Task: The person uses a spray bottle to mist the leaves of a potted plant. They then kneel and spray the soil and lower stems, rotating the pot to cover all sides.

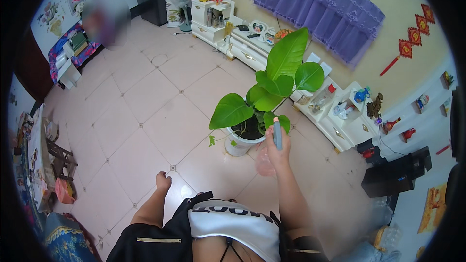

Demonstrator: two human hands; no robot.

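My right hand (280,150) is wrapped around a spray bottle with a grey head (277,135) and a see-through pink body (264,163). The bottle is right beside a potted plant (264,94) with large, glossy green leaves, its head near the lowest right leaf. Dark soil shows in the plant's white pot (238,146), which stands on the floor. A thin trailing stem with small leaves hangs over the pot's left side. Away from the plant, my left hand (163,181) hangs low over the tiles with its fingers curled in and nothing visible in them.
Beyond the plant, a long white cabinet (245,48) with ornaments runs along the wall under a purple cloth (318,12). A standing fan (180,0) is at the back. A blurred person (102,22) is at the far left. A stool (60,160) stands at the left.
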